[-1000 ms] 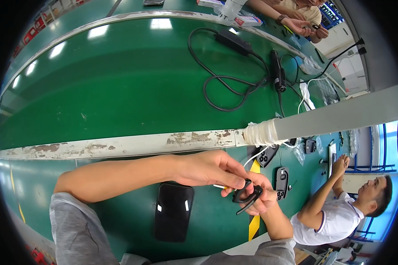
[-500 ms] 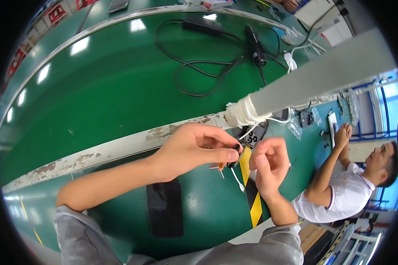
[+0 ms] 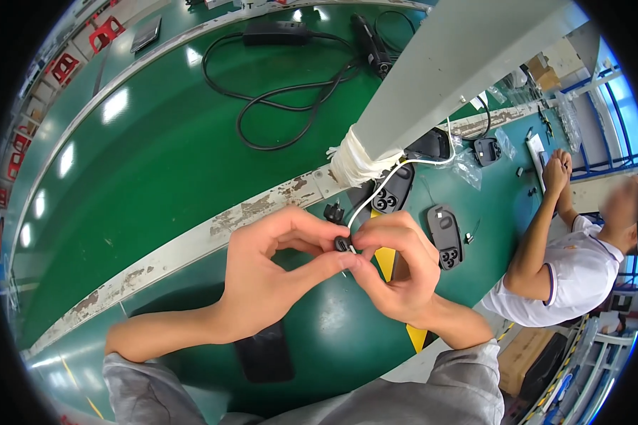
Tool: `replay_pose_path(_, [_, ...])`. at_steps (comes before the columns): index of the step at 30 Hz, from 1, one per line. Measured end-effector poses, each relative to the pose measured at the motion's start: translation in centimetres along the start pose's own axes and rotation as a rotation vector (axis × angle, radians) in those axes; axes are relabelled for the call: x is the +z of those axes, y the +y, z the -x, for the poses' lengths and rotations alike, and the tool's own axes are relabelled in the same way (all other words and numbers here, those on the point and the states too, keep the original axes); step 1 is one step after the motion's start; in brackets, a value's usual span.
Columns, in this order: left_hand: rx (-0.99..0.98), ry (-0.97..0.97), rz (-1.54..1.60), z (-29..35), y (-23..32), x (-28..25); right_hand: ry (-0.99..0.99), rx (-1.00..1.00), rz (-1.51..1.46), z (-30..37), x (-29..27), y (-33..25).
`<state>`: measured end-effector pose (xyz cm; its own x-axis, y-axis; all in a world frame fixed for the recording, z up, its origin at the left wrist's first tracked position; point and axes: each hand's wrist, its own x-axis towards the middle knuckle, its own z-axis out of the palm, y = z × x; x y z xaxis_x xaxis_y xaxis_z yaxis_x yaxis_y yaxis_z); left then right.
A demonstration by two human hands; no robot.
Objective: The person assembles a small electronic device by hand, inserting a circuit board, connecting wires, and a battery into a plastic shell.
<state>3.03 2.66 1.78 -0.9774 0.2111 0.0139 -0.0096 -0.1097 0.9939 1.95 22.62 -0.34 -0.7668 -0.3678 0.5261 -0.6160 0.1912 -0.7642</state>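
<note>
Both hands (image 3: 259,280) (image 3: 402,273) partly hide a black piece (image 3: 343,244).

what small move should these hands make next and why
Probably steady the small black part with the left hand while the right hand gently lines up the white cable with it: fingertips of both meet at the part, and the cable runs down there. Whether it is already plugged in is hidden.
</note>
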Motion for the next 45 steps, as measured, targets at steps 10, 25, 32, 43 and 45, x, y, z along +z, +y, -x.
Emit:
replay_pose_path(10, [-0.081,-0.079,0.149,0.1,0.1,-0.2,0.002,-0.068,-0.092,-0.2,-0.4,0.0])
replay_pose_path(25, [-0.087,-0.165,0.272,0.3,1.0,-0.1,-0.037,-0.077,-0.138,-0.2,-1.2,-0.4])
replay_pose_path(32, [0.029,-0.157,0.259,0.7,0.4,-0.3,-0.03,-0.169,-0.044,0.1,-0.8,-0.6])
replay_pose_path(43, [0.415,-0.203,-0.074,1.4,0.8,-0.2,-0.077,-0.324,-0.022,0.7,-0.8,-0.4])
replay_pose_path(45, [0.466,-0.189,-0.072,1.4,0.5,-0.1,-0.047,-0.318,-0.032,1.0,-0.6,-0.4])
